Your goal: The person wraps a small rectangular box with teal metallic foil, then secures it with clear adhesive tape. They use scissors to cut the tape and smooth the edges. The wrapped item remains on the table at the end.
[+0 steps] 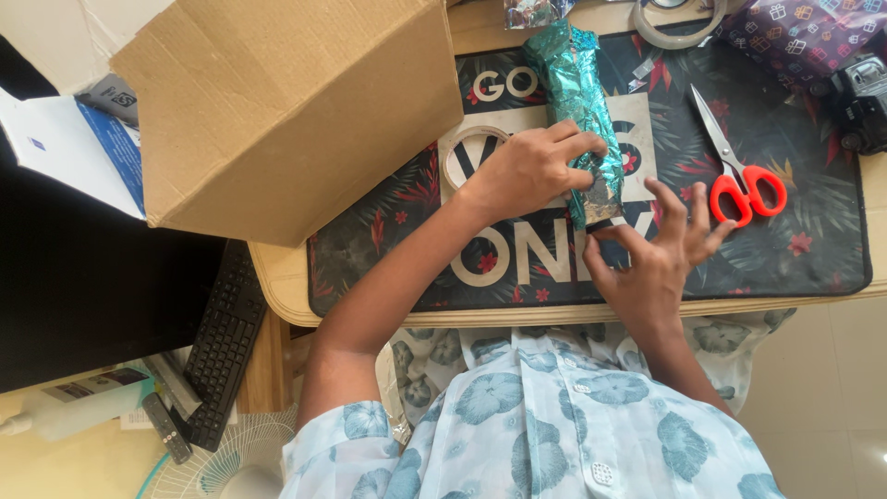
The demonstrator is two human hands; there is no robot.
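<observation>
Hiding the teal-wrapped parcel's (580,92) near end, both hands (536,166) press.

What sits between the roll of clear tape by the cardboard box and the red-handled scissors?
In the head view, the teal foil-wrapped package lies between tape roll and scissors, with the left hand pressing it onto the mat.

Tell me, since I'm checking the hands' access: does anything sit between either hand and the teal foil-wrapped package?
Nothing visible does. The left hand rests directly on the teal foil-wrapped package, and the right hand touches its near end with its fingers.
</observation>
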